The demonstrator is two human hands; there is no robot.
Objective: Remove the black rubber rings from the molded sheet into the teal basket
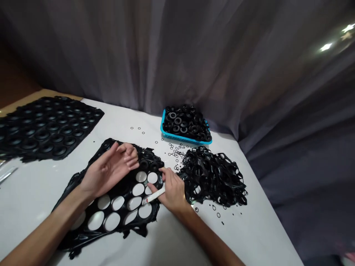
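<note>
A black rubber sheet (107,229) lies on the white table, with rows of round holes in its near part and rubber rings still set in its far part. Above its middle, my left hand (111,170) is turned palm up, fingers loosely bent and thumb apart, with nothing visible in it. My right hand (172,190) is closed around a slim white tool (154,195) whose exact kind I cannot make out. It points left over the holes at the sheet's right side. The right fingertips are close to the sheet's right edge.
Black rings fill a blue basket (185,139) at the back. Right of my hand lies a heap of holed rubber scrap (213,177). Thin small rings (177,151) are scattered between. Another moulded sheet (52,127) lies at left, near a metallic tool (8,174). A grey curtain (124,55) hangs behind.
</note>
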